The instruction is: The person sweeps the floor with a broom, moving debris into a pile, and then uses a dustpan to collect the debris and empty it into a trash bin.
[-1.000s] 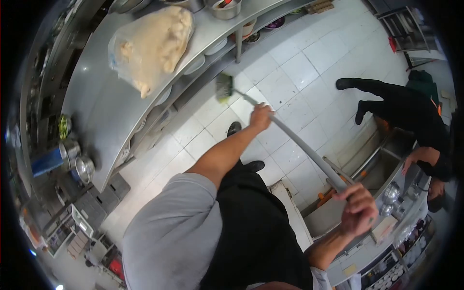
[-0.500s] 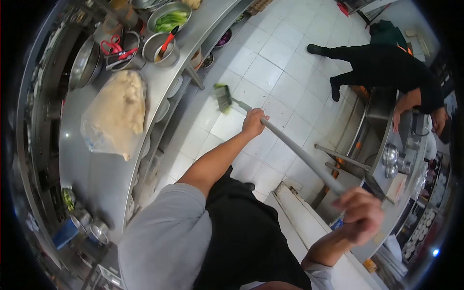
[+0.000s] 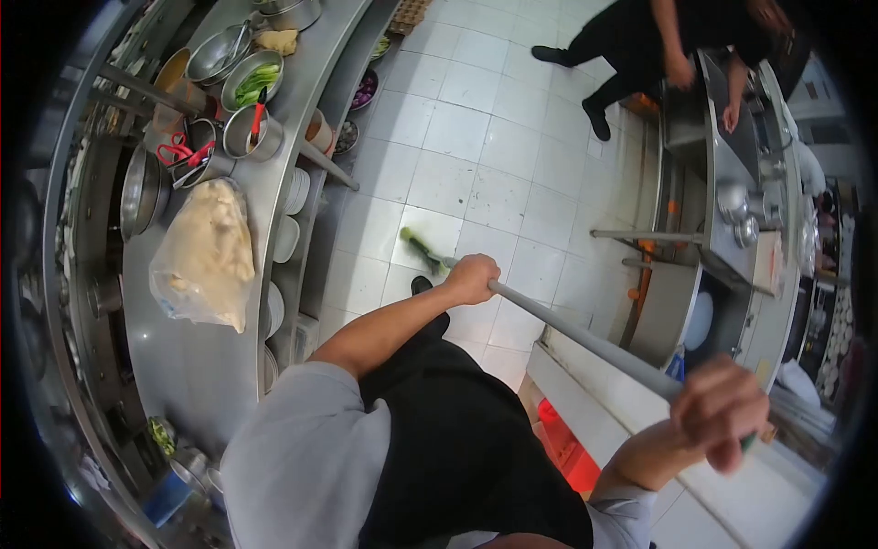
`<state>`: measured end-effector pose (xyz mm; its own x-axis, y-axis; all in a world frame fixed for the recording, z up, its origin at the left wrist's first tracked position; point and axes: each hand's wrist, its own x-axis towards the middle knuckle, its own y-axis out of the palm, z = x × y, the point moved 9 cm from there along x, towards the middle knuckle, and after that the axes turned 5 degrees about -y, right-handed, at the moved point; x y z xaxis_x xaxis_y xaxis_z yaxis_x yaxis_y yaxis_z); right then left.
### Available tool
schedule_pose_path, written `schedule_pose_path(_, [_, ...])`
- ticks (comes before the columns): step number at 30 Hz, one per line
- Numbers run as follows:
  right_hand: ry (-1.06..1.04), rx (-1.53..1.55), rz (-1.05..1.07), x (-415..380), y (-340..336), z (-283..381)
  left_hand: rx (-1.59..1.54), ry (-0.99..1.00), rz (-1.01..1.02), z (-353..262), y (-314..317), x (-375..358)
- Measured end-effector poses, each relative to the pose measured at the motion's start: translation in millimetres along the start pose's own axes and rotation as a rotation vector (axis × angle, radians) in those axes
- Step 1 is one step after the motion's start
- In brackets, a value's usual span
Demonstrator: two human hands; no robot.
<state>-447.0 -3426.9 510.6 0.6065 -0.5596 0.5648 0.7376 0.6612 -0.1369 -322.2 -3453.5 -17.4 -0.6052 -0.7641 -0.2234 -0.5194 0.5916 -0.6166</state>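
Observation:
A grey broom handle (image 3: 585, 340) runs diagonally across the view. My left hand (image 3: 472, 279) is wrapped round its lower part, near the brush end. Higher up, toward the top end of the handle, my right hand (image 3: 719, 409) grips it, slightly blurred. The green and dark broom head (image 3: 423, 249) rests on the white tiled floor (image 3: 442, 188), just beyond my dark shoe.
On the left, a steel counter (image 3: 197, 375) holds a bagged pale mass (image 3: 208, 252), pots and a bowl of greens (image 3: 255, 84). Another person (image 3: 631, 41) stands at the back right beside a steel sink unit (image 3: 668, 311). A red container (image 3: 565, 446) is low beside me.
The broom head has come closer to my feet, and both hands sit lower in view. The view has shifted. The other person's hands have changed position, and the red container now shows.

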Motion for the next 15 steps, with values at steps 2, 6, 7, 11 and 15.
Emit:
schedule_pose_path(2, [0.038, -0.064, -0.037, -8, 27, -15, 0.051, 0.004, -0.093, 4, 14, 7])
schedule_pose_path(6, [0.316, -0.302, 0.076, -27, 102, -49, -0.016, -0.057, -0.277, 61, 15, 56])
schedule_pose_path(7, [0.394, -0.366, 0.111, -30, 122, -57, -0.022, -0.042, -0.292, 64, 5, 58])
schedule_pose_path(11, [0.455, -0.409, 0.05, -83, 172, -22, -0.076, -0.104, -0.381, 37, -2, 24])
schedule_pose_path(15, [0.215, -0.355, -0.409, -162, 194, 88, -0.008, 0.156, -0.404, -47, 57, -51])
